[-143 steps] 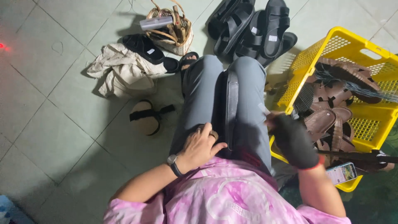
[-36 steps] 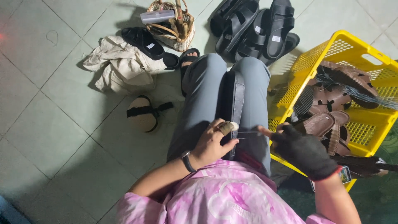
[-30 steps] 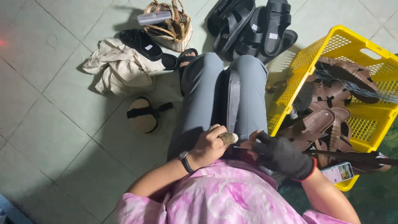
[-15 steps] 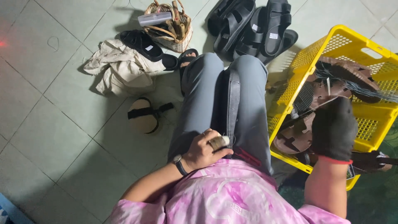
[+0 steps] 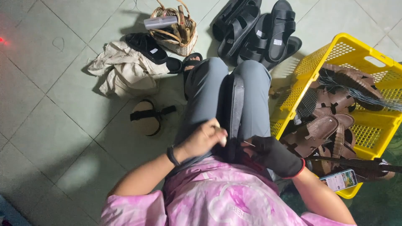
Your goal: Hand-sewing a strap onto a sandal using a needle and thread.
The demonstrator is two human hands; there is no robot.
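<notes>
— The right hand [image 5: 274, 155] wears a matt black cloth glove; the left hand [image 5: 204, 139] is bare, on a dark, smooth-looking sandal [image 5: 235, 115] that could be leather or rubber.

— And the crate [image 5: 335, 62]?

— Glossy yellow plastic mesh, filled with brown sandals [image 5: 331, 125] that look like matt leather. The basket [image 5: 173, 27] is woven wicker, the rag [image 5: 121, 71] crumpled beige cloth, the floor [image 5: 50, 125] smooth, faintly shiny tile.

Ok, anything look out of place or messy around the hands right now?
Mostly the floor: a beige cloth lies crumpled beside a black sandal, and one tan sole lies alone. In the tilted yellow basket, brown sandals are heaped with loose dark threads trailing out.
</notes>
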